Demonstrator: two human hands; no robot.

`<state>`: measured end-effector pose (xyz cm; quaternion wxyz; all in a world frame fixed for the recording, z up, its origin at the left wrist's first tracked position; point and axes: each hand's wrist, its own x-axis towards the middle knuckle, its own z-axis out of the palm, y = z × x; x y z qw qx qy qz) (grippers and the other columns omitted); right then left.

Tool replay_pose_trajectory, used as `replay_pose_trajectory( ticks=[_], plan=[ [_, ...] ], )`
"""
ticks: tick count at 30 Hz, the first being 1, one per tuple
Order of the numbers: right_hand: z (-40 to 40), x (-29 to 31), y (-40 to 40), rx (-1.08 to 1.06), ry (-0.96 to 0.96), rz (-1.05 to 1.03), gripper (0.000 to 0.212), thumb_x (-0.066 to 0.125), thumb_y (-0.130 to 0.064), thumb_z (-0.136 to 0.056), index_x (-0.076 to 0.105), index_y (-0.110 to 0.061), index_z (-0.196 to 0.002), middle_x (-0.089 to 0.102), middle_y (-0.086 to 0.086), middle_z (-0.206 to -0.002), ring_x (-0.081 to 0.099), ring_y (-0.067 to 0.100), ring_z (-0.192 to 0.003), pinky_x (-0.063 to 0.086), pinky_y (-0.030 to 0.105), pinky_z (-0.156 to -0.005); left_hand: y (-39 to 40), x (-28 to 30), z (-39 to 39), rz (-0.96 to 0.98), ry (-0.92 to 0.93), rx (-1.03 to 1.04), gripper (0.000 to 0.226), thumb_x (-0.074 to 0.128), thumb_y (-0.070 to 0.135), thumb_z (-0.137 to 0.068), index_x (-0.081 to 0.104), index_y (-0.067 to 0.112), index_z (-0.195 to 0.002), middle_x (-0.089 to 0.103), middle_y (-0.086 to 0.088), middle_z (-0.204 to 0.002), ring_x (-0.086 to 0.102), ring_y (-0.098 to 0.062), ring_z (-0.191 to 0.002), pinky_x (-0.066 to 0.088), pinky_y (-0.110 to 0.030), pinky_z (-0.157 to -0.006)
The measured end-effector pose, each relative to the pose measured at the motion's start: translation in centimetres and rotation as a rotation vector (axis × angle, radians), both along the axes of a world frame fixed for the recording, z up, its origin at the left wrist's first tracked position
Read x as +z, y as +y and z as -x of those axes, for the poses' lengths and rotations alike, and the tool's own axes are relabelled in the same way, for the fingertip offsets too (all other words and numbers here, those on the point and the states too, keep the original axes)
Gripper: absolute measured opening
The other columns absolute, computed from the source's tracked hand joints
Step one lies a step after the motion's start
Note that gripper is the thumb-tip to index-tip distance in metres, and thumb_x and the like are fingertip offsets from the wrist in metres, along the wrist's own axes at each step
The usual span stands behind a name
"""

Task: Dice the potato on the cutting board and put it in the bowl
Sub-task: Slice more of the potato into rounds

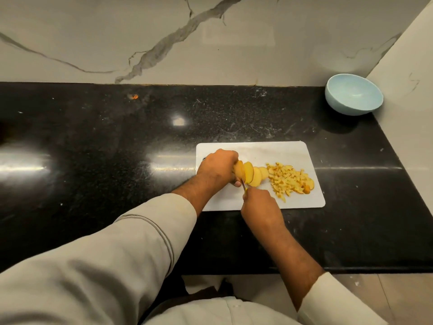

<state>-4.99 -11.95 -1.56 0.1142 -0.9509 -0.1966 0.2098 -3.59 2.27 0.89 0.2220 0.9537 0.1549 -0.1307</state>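
Pale sleeves and forearms reach from the near edge over the black counter (93, 137) to a white cutting board (300, 151). The left hand (216, 166) curls round the uncut end of the potato (239, 170), its grip closed on it; several slices (254, 175) lean just beside it. The right hand (259, 204) holds a knife (244, 185), grip closed round the handle, the thin blade set against the potato at the last slice. A heap of diced pieces (288, 179) lies on the board's right half. The light-blue bowl (353, 95), well apart at the far right corner, shows nothing inside. For a clean cut, the holding fingertips should probably stay tucked back from the blade, and the slices kept even for uniform dice.
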Motion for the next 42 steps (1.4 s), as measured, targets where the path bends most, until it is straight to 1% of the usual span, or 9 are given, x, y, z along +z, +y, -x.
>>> replay_pose_trajectory(
  ticks=[4, 9, 12, 15, 20, 27, 34, 38, 42],
  plan=[
    [1.1, -1.6, -0.5, -0.003, -0.045, 0.01, 0.009, 0.042, -0.011, -0.094, 0.041, -0.016, -0.086, 0.061, 0.009, -0.092, 0.059, 0.028, -0.079, 0.033, 0.031, -0.059, 0.1, 0.3, -0.3, 0.003, 0.021, -0.022, 0.054, 0.086, 0.033, -0.066, 0.06, 0.014, -0.11, 0.063, -0.006, -0.103, 0.06, -0.025, -0.096, 0.051, -0.037, -0.081],
    [-0.4, -2.3, 1.4, -0.041, 0.005, -0.082, 0.018, 0.04, -0.011, -0.095, 0.056, -0.01, -0.103, 0.063, 0.011, -0.1, 0.061, 0.032, -0.092, 0.037, 0.033, -0.066, 0.0, 0.3, -0.4, -0.033, 0.025, -0.052, 0.053, 0.084, 0.033, -0.067, 0.059, 0.013, -0.11, 0.064, -0.008, -0.104, 0.059, -0.026, -0.096, 0.051, -0.038, -0.082],
    [-0.9, -2.6, 1.4, -0.037, -0.002, -0.086, 0.013, 0.04, -0.01, -0.095, 0.053, -0.011, -0.097, 0.062, 0.011, -0.099, 0.06, 0.031, -0.09, 0.036, 0.032, -0.065, 0.3, 0.4, -0.3, 0.014, 0.009, -0.002, 0.053, 0.084, 0.032, -0.068, 0.06, 0.014, -0.111, 0.064, -0.007, -0.104, 0.059, -0.025, -0.095, 0.049, -0.034, -0.077],
    [0.5, -3.2, -0.2, 0.005, -0.026, -0.024, 0.015, 0.039, -0.01, -0.096, 0.05, -0.01, -0.106, 0.062, 0.009, -0.098, 0.062, 0.03, -0.09, 0.037, 0.032, -0.062, 0.4, 0.3, -0.3, 0.061, 0.006, 0.02, 0.051, 0.084, 0.031, -0.07, 0.06, 0.014, -0.111, 0.063, -0.005, -0.102, 0.058, -0.021, -0.092, 0.045, -0.03, -0.069],
    [1.9, -3.1, -2.7, 0.044, -0.051, 0.014, 0.013, 0.037, -0.012, -0.097, 0.047, -0.013, -0.104, 0.063, 0.006, -0.098, 0.063, 0.028, -0.09, 0.036, 0.032, -0.062, 0.4, 0.2, -0.1, 0.09, -0.004, 0.034, 0.048, 0.082, 0.03, -0.072, 0.06, 0.013, -0.111, 0.062, -0.004, -0.102, 0.057, -0.02, -0.091, 0.042, -0.027, -0.066],
    [2.0, -1.8, -5.1, 0.041, -0.061, -0.007, 0.017, 0.035, -0.021, -0.101, 0.05, -0.015, -0.106, 0.062, 0.006, -0.098, 0.063, 0.026, -0.088, 0.04, 0.033, -0.064, 0.1, -0.4, 0.6, 0.114, -0.044, 0.071, 0.057, 0.082, 0.028, -0.072, 0.058, 0.015, -0.122, 0.063, -0.005, -0.11, 0.058, -0.023, -0.099, 0.049, -0.035, -0.086],
    [2.3, -0.8, -3.7, -0.011, -0.193, -0.168, 0.022, 0.034, -0.026, -0.102, 0.051, -0.016, -0.111, 0.063, 0.003, -0.095, 0.064, 0.024, -0.085, 0.046, 0.034, -0.066, 0.1, -2.2, 2.1, 0.182, -0.115, 0.149, 0.07, 0.075, 0.012, -0.078, 0.046, 0.022, -0.142, 0.061, -0.007, -0.126, 0.053, -0.027, -0.118, 0.044, -0.036, -0.101],
    [1.4, -0.8, -1.9, -0.016, -0.212, -0.227, 0.026, 0.033, -0.026, -0.102, 0.052, -0.013, -0.116, 0.063, 0.005, -0.096, 0.063, 0.027, -0.085, 0.037, 0.033, -0.062, -0.3, -2.7, 2.0, 0.193, -0.159, 0.14, 0.067, 0.075, 0.015, -0.077, 0.049, 0.023, -0.138, 0.064, -0.006, -0.116, 0.055, -0.025, -0.112, 0.041, -0.027, -0.09],
    [0.6, -0.9, -0.6, -0.04, -0.207, -0.257, 0.022, 0.035, -0.019, -0.1, 0.053, -0.014, -0.112, 0.062, 0.005, -0.095, 0.061, 0.027, -0.08, 0.036, 0.033, -0.06, -0.6, -2.8, 1.7, 0.141, -0.165, 0.149, 0.058, 0.076, 0.021, -0.076, 0.056, 0.02, -0.131, 0.065, -0.008, -0.102, 0.059, -0.028, -0.1, 0.046, -0.032, -0.083]
  ],
)
